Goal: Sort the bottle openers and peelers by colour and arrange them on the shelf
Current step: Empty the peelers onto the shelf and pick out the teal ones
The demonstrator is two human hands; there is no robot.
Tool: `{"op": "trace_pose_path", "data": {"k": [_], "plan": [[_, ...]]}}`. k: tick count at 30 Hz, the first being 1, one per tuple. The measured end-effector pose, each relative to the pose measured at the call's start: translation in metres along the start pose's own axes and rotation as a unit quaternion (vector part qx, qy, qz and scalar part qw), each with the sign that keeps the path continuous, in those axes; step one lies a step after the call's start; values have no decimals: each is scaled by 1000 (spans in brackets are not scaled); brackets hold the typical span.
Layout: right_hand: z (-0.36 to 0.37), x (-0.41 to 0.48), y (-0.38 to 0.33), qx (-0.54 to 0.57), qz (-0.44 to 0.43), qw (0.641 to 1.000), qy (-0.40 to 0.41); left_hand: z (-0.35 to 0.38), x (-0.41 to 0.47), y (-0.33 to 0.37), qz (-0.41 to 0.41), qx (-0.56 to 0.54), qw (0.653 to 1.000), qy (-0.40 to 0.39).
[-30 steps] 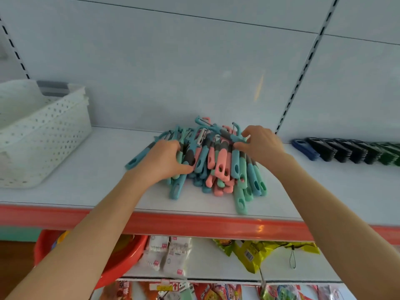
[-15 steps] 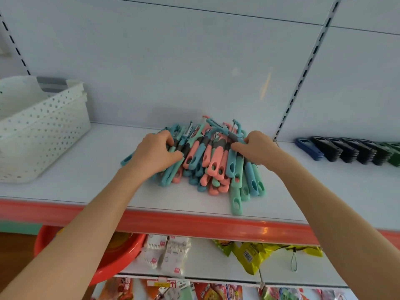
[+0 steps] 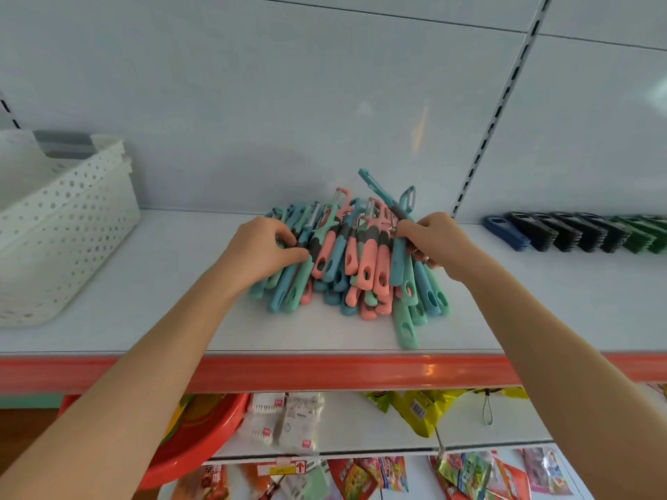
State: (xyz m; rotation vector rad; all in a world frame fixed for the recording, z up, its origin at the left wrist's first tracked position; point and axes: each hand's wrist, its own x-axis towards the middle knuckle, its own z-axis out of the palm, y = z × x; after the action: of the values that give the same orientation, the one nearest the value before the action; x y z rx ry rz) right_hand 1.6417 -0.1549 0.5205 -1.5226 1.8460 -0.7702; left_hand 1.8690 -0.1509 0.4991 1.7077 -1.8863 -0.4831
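Note:
A heap of peelers (image 3: 357,268) with pink, blue and green handles lies in the middle of the white shelf (image 3: 151,312). My left hand (image 3: 258,250) presses on the heap's left side, fingers curled around several blue and green peelers. On the right side my right hand (image 3: 431,241) grips a few blue and green peelers near their heads. One blue peeler (image 3: 379,191) sticks up at the back of the heap. A row of bottle openers (image 3: 577,230), blue, then black, then green, stands on edge at the far right of the shelf.
A white perforated basket (image 3: 61,225) stands at the shelf's left end. The shelf has a red front lip (image 3: 325,371). Below it are packaged goods, yellow snack bags (image 3: 418,409) and a red basin (image 3: 195,434).
Both hands have pushed the peelers closer together into a tighter heap, moving slightly back on the shelf. The stray blue peeler at the left has been drawn in.

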Motion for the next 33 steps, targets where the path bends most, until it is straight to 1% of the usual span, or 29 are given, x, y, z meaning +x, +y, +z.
{"op": "trace_pose_path", "data": {"k": [3,5,6,8,10,13,15,16,19,22,25,27,31,33], "plan": [[0,-7,-10,59,-2,998,-4,0,2,4,15,48,998,-24],[2,-14,-19,99,-10,995,-10,-1,3,3,8,36,999,-24],[4,-16,-23,105,-17,994,-7,-3,2,1,-2,9,1000,-21],[10,-18,-30,100,-37,994,9,-7,0,-4,-38,-93,995,-4],[20,-16,-36,92,-54,994,15,-15,-1,-9,-69,-209,975,17],[37,-10,-46,13,-73,997,12,-33,1,-20,-98,-297,949,39],[47,-7,-52,-69,-86,994,-1,-43,3,-31,-118,-358,926,32],[52,-6,-55,-118,-93,989,-4,-47,4,-37,-122,-368,921,33],[61,-2,-59,-247,-107,963,0,-50,7,-56,-120,-312,941,62],[63,0,-60,-297,-100,950,2,-44,11,-65,-116,-251,959,61],[65,2,-59,-298,-90,950,3,-36,14,-66,-90,-118,988,49],[65,2,-57,-304,-87,948,9,-34,15,-65,-69,-43,996,32],[60,2,-50,-296,-68,953,11,-28,17,-68,-62,18,998,-8],[57,2,-45,-264,-65,962,18,-26,17,-67,-64,44,997,-19]]}}
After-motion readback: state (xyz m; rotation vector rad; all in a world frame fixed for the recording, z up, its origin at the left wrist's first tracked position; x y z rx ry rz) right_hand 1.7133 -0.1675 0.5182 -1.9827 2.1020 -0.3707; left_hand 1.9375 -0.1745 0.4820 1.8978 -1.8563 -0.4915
